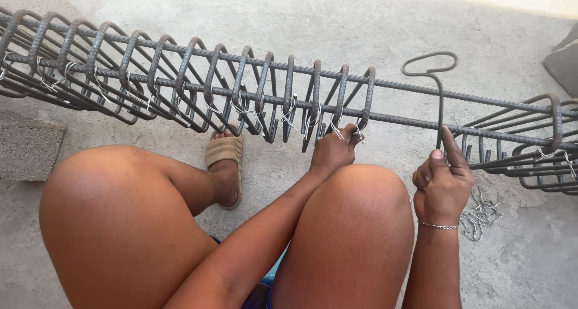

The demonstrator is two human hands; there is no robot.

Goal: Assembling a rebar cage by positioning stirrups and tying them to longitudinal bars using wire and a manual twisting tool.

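I am sitting low over a rebar cage [180,80] that is lying across the concrete floor [361,26] from far left to near right, and I am working at the last stirrup [366,95] of the closely spaced group, where it crosses the lower long bar [409,117]. My left hand [333,151] is closed around that junction, its fingers pinching a loop of thin tie wire [359,130] against the steel. My right hand [442,185] is gripping the shaft of a hooked tying tool [435,86], thumb running up the shaft, with the looped handle end standing above the upper bar. I cannot tell whether the working tip is engaged in the wire, as it is hidden behind my fingers and the bar. I judge the step in hand to be the binding of this stirrup: the stirrups to the left are already carrying white ties, while the bars to the right are running bare up to a separate stirrup [557,119]. The next move is calling for the tool tip to be brought left into the wire loop and rotated while the left hand is holding the stirrup square. A bundle of spare cut wires [480,216] is lying on the floor just beside my right wrist.
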